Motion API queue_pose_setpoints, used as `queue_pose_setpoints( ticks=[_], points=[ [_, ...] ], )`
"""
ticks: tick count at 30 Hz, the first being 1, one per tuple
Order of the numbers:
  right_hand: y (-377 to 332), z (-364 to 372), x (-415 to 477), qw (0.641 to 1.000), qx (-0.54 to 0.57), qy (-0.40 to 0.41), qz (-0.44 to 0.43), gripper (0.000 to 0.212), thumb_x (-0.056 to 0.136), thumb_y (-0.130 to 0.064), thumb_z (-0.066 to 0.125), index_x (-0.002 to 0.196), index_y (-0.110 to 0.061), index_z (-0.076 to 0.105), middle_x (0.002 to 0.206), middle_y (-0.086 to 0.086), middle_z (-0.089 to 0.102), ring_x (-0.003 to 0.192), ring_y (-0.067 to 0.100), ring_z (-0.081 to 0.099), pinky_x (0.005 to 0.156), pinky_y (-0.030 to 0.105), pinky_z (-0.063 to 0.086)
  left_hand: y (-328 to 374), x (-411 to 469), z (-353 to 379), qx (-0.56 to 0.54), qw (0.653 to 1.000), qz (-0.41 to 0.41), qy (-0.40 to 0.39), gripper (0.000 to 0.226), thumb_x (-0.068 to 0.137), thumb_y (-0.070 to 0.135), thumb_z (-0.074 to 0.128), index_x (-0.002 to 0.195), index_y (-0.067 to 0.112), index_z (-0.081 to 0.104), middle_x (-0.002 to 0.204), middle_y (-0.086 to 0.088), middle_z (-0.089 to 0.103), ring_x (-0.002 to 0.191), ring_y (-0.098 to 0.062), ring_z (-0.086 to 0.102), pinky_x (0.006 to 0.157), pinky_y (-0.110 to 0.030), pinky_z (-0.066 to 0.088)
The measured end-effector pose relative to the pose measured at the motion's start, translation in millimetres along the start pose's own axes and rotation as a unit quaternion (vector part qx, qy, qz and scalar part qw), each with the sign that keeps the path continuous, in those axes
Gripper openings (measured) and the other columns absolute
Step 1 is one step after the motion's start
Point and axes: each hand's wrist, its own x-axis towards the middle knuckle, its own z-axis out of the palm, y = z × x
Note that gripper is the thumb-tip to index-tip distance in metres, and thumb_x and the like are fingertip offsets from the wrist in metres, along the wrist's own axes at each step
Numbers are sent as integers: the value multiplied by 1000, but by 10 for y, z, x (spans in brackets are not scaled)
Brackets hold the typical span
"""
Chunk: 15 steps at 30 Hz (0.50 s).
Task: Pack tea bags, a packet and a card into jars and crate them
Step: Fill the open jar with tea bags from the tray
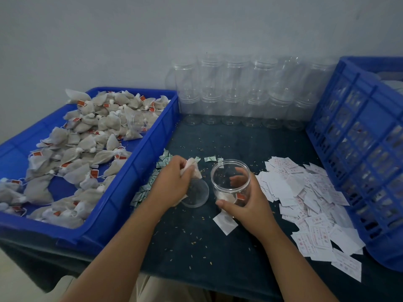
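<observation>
Fingers of my left hand [174, 182] curl round a bunched white tea bag [193, 168], hiding most of it and part of the lid [197, 196] on the table [196, 247]. My right hand [246, 205] wraps the clear, open jar [220, 182] standing mid-table, its fingers blurred through the wall; a red-tagged bag [227, 196] lies at the bottom.

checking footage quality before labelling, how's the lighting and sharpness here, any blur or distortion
Head view: dim, flat, bluish light, soft shadows, no harsh glare. Head view: stacked empty jars at the back look hazy. Head view: wide-angle bending curves the blue tray and crate. Head view: left hand holding a tea bag and right hand gripping the jar are fairly sharp.
</observation>
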Motion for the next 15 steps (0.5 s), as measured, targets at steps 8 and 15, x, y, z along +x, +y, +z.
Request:
queue_pose_setpoints(
  ticks=[8,15],
  points=[
    [-24,11,-4,1000,-17,-9,-14,90,66,-57,96,141,-63,48,131,-27,65,124,1,67,89,22,60,601,-163,-394,-224,965,132,34,26,89,34,79,110,45,67,100,21,73,91,0,70,71,-11,52],
    [-27,-3,-1,1000,10,-6,-20,80,75,-46,97,143,-50,53,133,-13,70,123,14,71,98,38,60,822,-256,-232,23,972,225,-66,25,88,45,77,110,46,66,81,26,64,92,8,48,75,-23,40]
  ],
)
